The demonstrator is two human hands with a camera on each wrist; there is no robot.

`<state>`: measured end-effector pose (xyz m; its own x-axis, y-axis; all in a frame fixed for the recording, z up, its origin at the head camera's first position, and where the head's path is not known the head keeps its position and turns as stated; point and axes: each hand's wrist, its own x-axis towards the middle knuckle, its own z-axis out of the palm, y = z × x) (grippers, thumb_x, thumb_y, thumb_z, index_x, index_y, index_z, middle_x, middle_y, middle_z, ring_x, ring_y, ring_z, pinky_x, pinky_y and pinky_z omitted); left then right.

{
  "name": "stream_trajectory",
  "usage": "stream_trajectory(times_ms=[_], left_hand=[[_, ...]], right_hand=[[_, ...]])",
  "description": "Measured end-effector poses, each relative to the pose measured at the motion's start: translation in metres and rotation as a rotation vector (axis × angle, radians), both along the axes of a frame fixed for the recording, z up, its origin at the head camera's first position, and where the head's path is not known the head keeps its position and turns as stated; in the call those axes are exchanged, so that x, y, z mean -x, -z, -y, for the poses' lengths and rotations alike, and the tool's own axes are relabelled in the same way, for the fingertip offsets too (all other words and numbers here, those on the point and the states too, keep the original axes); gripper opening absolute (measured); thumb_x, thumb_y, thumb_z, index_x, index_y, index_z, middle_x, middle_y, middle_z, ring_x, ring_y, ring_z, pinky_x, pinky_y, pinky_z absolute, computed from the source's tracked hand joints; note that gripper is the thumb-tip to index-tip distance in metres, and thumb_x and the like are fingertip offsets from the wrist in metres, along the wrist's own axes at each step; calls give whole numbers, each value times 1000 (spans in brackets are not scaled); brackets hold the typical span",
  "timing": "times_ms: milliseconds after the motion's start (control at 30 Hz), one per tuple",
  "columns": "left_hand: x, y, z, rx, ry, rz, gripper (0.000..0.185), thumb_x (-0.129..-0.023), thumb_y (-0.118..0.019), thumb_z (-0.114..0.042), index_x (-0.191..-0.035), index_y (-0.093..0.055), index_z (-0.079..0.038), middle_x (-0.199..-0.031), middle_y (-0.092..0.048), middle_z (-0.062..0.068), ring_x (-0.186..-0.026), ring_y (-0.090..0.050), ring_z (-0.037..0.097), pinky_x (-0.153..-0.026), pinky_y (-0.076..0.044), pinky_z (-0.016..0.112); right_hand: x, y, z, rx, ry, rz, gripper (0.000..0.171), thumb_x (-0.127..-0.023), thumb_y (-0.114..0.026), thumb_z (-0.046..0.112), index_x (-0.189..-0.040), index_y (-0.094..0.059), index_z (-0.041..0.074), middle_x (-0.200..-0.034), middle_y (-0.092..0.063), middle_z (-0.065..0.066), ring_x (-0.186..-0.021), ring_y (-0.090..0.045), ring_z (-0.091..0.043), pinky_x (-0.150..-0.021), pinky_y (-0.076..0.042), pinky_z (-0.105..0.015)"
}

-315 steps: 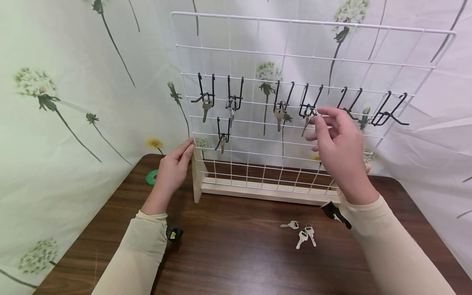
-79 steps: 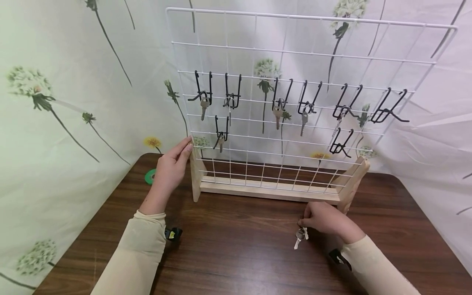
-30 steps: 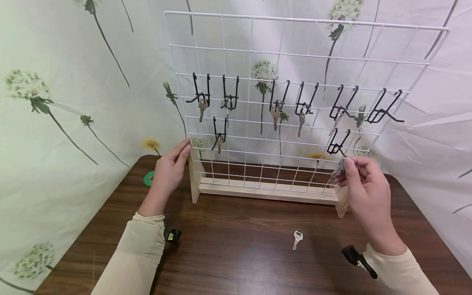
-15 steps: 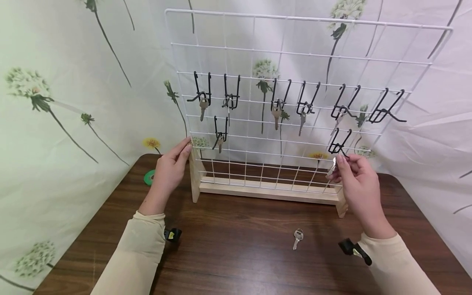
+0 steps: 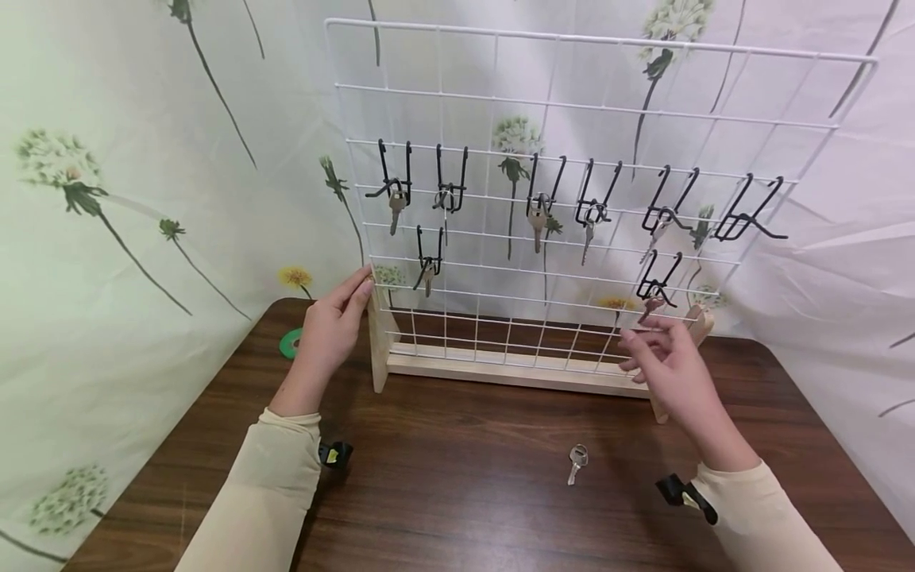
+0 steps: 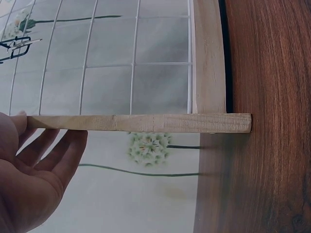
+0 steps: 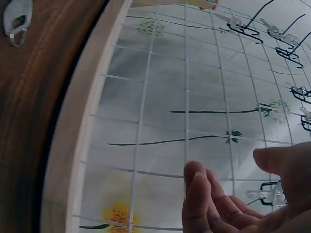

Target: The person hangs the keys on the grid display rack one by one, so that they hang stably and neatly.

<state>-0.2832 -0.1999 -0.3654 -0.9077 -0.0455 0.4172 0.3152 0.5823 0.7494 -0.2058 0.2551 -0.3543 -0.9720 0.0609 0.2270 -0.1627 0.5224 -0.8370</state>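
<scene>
A white wire grid rack (image 5: 572, 36) stands on a wooden base (image 5: 515, 370) at the back of a dark wood table (image 5: 457, 492). Black hooks hang on it, several carrying keys. My left hand (image 5: 330, 327) rests with straight fingers against the rack's left wooden upright (image 6: 146, 122). My right hand (image 5: 668, 361) hovers empty, fingers relaxed, just below the lower right hook (image 5: 658, 278), where a silver key (image 5: 650, 308) hangs. In the right wrist view that key (image 7: 265, 195) sits just past my fingers (image 7: 204, 194). A single silver key (image 5: 576, 461) lies on the table.
A green tape roll (image 5: 291, 343) lies at the table's back left, beside the rack. A flower-printed cloth backdrop (image 5: 143, 159) closes in the back and both sides. The far right hook (image 5: 750, 222) on the rack carries no key.
My right hand lifted a key from the table to the lower right hook, let it go, and has dropped slightly below it. The left hand has not moved.
</scene>
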Motion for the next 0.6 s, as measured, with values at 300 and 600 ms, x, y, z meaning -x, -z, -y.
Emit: stream_trajectory(times_ms=[300,600], left_hand=[[-1,0,0,5,-12,-4,49,-114,-50,-42,-157,-57,-18,-160,-55,15,-149,-53,41,-121,-45,63],[1,-1,-1,9,-22,5,50,-114,-51,-45,-157,-57,-20,-159,-56,14,-148,-55,39,-120,-46,61]], right_hand=[[-5,27,13,-317,-200,311,54,-106,-67,45,-128,-56,-3,-95,-76,-13,-71,-70,-18,-60,-58,-32],[-17,45,23,-558,-362,442,43,-95,-78,49,-75,-67,13,-55,-66,3,-46,-60,-10,-51,-53,-30]])
